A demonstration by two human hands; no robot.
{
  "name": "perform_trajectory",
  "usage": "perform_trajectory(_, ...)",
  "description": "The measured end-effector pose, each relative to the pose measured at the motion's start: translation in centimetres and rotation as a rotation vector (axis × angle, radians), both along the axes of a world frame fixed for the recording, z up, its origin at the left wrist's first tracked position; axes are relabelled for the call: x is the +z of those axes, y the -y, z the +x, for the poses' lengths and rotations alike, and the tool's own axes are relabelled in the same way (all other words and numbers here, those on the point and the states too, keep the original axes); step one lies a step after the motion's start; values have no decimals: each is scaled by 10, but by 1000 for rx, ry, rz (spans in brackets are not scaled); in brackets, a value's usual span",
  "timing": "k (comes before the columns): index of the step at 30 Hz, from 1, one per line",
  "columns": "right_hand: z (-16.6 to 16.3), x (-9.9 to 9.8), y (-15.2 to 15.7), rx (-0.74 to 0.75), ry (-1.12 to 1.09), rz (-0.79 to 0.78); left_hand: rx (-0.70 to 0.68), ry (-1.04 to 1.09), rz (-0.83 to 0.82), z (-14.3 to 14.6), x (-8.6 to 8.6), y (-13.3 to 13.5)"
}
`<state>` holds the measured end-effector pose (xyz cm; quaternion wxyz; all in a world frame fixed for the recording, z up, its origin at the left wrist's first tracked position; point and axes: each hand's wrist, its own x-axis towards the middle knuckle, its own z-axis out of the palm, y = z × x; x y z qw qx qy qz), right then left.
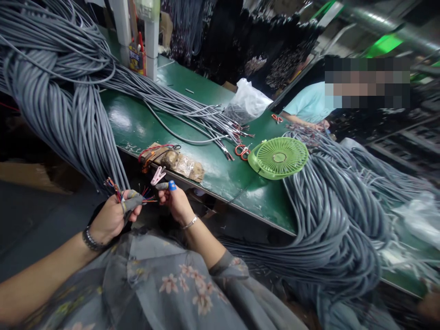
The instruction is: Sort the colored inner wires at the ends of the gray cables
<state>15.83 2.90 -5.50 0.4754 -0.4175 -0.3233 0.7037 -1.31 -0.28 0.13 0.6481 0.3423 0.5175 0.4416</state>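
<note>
My left hand (115, 215) is closed around the stripped end of a grey cable. Thin coloured wires (149, 198) fan out from it toward my other hand, and more coloured wires (112, 184) stick up behind the fingers. Just right of the wire tips, my right hand (174, 201) is held in a pinch, with blue wrapping on the thumb and a grey cover on a finger. Whatever lies between those fingertips is too small to make out. A pink clothespin (158, 175) is at the table edge beside it, near a taped cardboard block (178, 162) with red and black wires.
Grey cable bundles (62, 87) drape over the green table (206, 162) at left, more cables (337, 215) at right. A green fan (278, 157), orange-handled scissors (242, 152) and a plastic bag (246, 101) rest on top. A co-worker (309, 103) handles wires across the table.
</note>
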Motion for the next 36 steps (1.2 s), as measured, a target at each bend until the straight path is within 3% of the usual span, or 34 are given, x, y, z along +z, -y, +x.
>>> perform_trajectory(3,-1,10,-17,138,-109,-156,-58,18,-28,-2,2,-6)
perform_trajectory(6,-6,18,-28,222,-156,-153,-129,33,-51,-4,2,-11)
perform_trajectory(8,-11,17,-31,157,-112,-49,-177,43,-41,-5,0,-15)
perform_trajectory(11,-18,8,-30,-63,57,139,-241,60,-28,-8,-3,-21)
perform_trajectory(13,-22,2,-29,-168,129,186,-283,76,-39,-10,-6,-25)
perform_trajectory(20,-29,11,-32,-32,-180,-94,-334,89,-66,-10,-11,-34)
perform_trajectory(26,-33,13,-35,-109,-189,-111,-359,52,-93,-5,-13,-35)
perform_trajectory(36,-23,13,-26,36,-272,-184,-296,-2,-97,-3,-3,-19)
